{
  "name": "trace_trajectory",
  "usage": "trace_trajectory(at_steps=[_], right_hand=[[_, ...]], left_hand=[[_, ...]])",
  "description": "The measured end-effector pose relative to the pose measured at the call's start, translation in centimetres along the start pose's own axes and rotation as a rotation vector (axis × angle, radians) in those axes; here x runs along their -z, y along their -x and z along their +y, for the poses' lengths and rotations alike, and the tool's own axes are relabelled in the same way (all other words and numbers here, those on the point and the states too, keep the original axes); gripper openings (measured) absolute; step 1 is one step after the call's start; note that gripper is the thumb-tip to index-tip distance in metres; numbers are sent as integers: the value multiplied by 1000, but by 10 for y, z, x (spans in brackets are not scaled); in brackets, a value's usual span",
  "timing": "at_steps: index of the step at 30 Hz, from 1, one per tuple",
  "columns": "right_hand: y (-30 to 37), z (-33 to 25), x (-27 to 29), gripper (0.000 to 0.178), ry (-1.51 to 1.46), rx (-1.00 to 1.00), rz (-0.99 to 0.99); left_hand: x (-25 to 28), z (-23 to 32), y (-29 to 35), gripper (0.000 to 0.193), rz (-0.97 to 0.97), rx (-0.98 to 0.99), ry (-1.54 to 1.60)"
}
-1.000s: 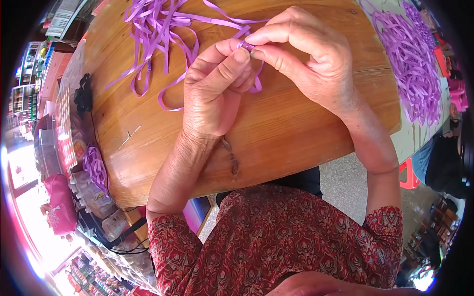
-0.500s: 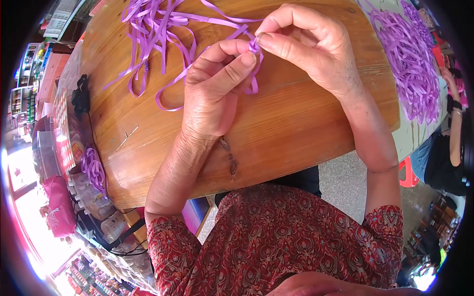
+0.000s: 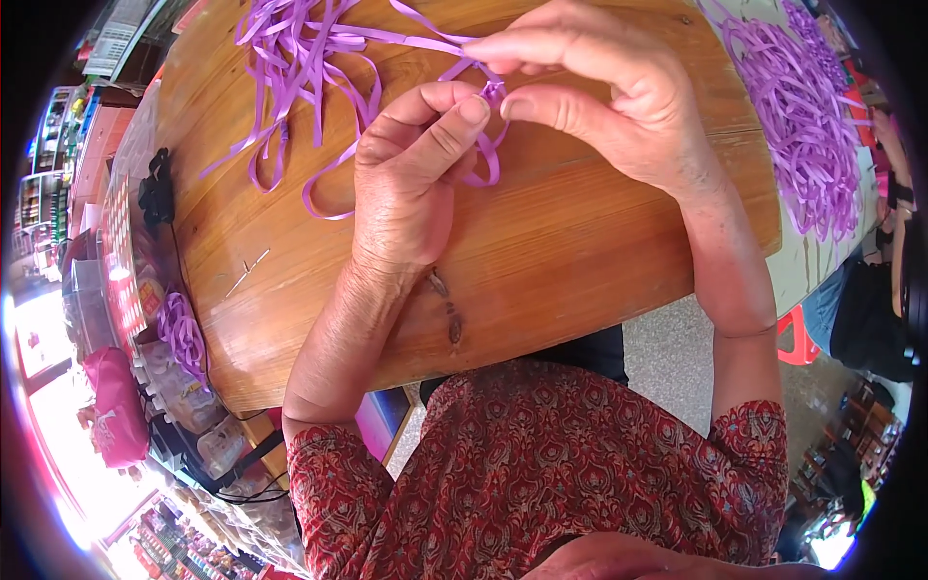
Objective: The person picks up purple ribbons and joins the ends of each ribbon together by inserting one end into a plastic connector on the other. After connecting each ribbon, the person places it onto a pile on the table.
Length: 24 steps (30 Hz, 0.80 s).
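Observation:
My left hand (image 3: 411,155) pinches a small knotted part of a purple ribbon (image 3: 494,93) between thumb and forefinger, above the wooden table (image 3: 541,242). My right hand (image 3: 609,106) hovers just right of it with thumb and fingers spread apart. Its thumb tip is close to the knot, and its fingertips reach over a strand leading left; whether they touch that strand I cannot tell. Loops of the ribbon hang below and left of my left hand. A loose heap of purple ribbons (image 3: 304,58) lies at the table's far left.
A large pile of purple ribbons (image 3: 797,126) covers a pale surface on the right, beside another person's arm (image 3: 899,242). A thin metal needle-like tool (image 3: 248,273) lies at the left. Beyond the left edge are a purple ribbon bundle (image 3: 182,333) and a pink pouch (image 3: 116,406).
My right hand has opened from its pinch at the knot, its fingers lifting away from the thumb. My left hand has shifted slightly left and keeps hold of the ribbon.

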State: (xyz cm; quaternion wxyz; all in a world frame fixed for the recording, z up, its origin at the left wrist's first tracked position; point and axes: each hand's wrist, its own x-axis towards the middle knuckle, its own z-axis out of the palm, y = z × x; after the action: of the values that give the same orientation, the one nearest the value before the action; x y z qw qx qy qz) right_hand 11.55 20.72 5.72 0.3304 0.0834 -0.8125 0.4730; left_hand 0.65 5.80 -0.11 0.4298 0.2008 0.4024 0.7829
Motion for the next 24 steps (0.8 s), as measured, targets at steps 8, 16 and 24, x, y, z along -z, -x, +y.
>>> trace_trajectory(at_steps=[8,16,24], right_hand=[[15,34,-8,18,241,145,-97],[14,37,-2,19,325,107,-122],[13,36,-4,29,345,120,-115]], left_hand=[[-2,-3,0,8,3,-15,-123],[-2,-1,-2,10,58,12,-282],[-7,0,0,9,78,-29,-295]])
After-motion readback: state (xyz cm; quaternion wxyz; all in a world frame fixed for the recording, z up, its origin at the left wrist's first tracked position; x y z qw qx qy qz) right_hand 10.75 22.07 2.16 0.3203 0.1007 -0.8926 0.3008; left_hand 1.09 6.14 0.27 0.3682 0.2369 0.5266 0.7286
